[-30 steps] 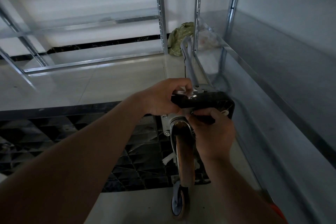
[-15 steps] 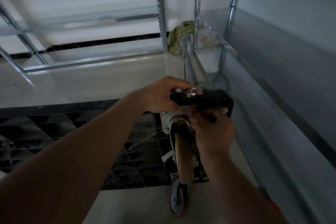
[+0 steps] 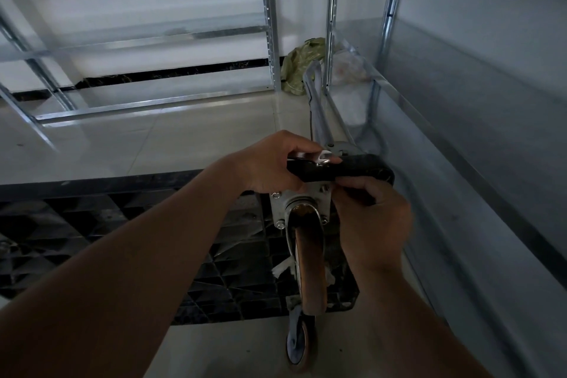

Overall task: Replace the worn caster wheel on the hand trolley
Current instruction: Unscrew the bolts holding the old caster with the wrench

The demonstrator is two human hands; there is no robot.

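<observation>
The black plastic trolley deck stands on its side, ribbed underside facing me. A brown-tyred caster wheel hangs from a silver mounting plate bolted near the deck's upper corner. My left hand grips a silver wrench laid over the deck's top edge. My right hand curls its fingers at the plate's right side, just under the corner; what it pinches is hidden. A second caster shows at the bottom.
Metal shelving frames stand behind on the pale tiled floor, and a long metal shelf runs close along the right. A green bag and a white plastic bag lie at the back. The trolley's folded handle reaches toward them.
My right hand has slid down from the deck's corner to the plate's right side. The wrench in my left hand has shifted slightly right along the top edge.
</observation>
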